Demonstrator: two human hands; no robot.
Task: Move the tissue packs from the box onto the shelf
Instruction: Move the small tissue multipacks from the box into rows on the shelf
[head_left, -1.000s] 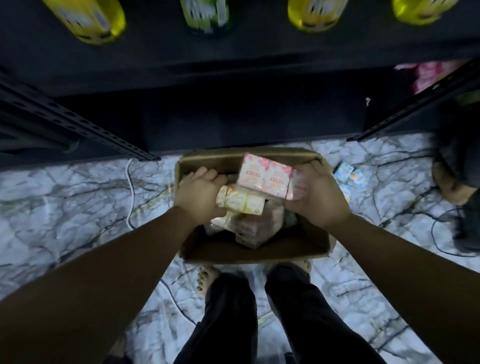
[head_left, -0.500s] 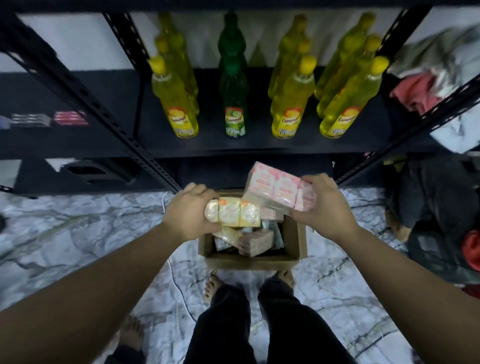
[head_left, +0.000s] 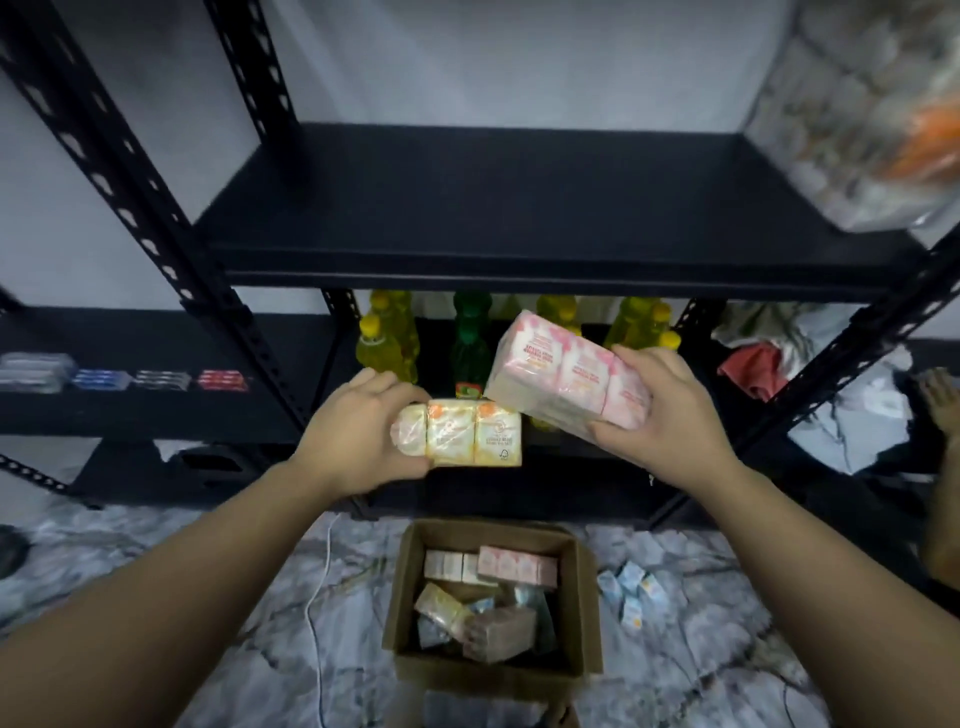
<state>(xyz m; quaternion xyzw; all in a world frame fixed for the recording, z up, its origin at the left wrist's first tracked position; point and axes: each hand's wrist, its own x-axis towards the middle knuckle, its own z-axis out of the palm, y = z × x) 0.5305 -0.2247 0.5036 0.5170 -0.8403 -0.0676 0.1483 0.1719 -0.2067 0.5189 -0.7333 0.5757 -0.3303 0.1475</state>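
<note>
A black metal rack (head_left: 171, 218) stands against a pale wall (head_left: 467, 57) on a grey marble-patterned floor (head_left: 249, 587).

The black metal shelf (head_left: 483, 218) has a bare upper board; its lower board carries yellow bottles (head_left: 387, 345) and one green bottle (head_left: 470, 345). The marble-patterned floor (head_left: 156, 582) carries an open cardboard box (head_left: 584, 613), a white cable (head_left: 314, 603) and small blue-and-white packs (head_left: 631, 592) beside the box.

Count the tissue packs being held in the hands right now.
2. A yellow-orange pack is gripped by the left hand; a pink pack is gripped by the right hand. More packs lie below in the box.
</note>
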